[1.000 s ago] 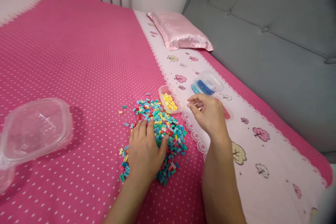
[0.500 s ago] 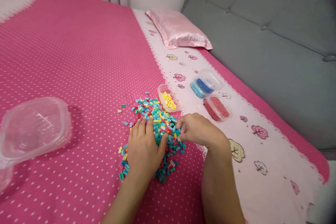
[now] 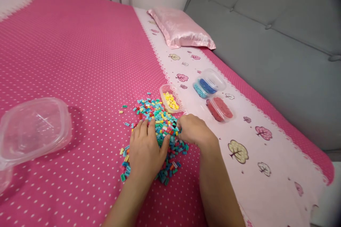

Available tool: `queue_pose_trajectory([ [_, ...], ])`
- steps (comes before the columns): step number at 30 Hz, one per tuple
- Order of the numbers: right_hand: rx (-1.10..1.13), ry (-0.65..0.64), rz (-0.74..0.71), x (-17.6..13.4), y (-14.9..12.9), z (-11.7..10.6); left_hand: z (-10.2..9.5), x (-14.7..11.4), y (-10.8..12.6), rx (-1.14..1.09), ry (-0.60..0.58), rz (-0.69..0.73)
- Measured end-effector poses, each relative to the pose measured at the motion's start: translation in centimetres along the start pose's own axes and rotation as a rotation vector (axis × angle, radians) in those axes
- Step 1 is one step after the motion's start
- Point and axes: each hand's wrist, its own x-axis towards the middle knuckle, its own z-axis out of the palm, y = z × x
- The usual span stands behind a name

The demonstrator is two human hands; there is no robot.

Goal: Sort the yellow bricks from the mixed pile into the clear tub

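Note:
A loose pile of small toy building bricks [image 3: 160, 115] in teal, blue, yellow, red and white is spread on the bed. My left hand [image 3: 146, 150] rests palm down over the near-left part of the pile, its fingers stretched out. At the pile's right edge, my right hand [image 3: 193, 128] has its fingers curled down among the bricks. The fingertips are partly hidden, so whatever they pinch cannot be made out. Just beyond the pile stands a small clear tub [image 3: 163, 98] with yellow bricks [image 3: 170, 100] in it.
Clear tubs with light and dark blue bricks [image 3: 205, 88] and red bricks [image 3: 220, 109] stand to the right. A large clear plastic container [image 3: 34, 127] lies at left. A pink pillow [image 3: 183, 28] rests by the grey padded headboard [image 3: 266, 42].
My right hand has shifted slightly left, deeper into the pile's right edge, and its fingertips are less visible. The left hand stays put.

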Motion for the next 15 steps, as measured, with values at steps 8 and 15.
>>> queue_pose_trajectory([
  [8, 0.163, 0.014, -0.027, -0.6, 1.3, -0.6, 0.0, 0.0, -0.1, -0.009, 0.005, 0.0],
  [15, 0.244, 0.007, -0.005, -1.1, 1.5, -1.1, 0.0, 0.0, -0.1, 0.003, 0.007, -0.001],
])
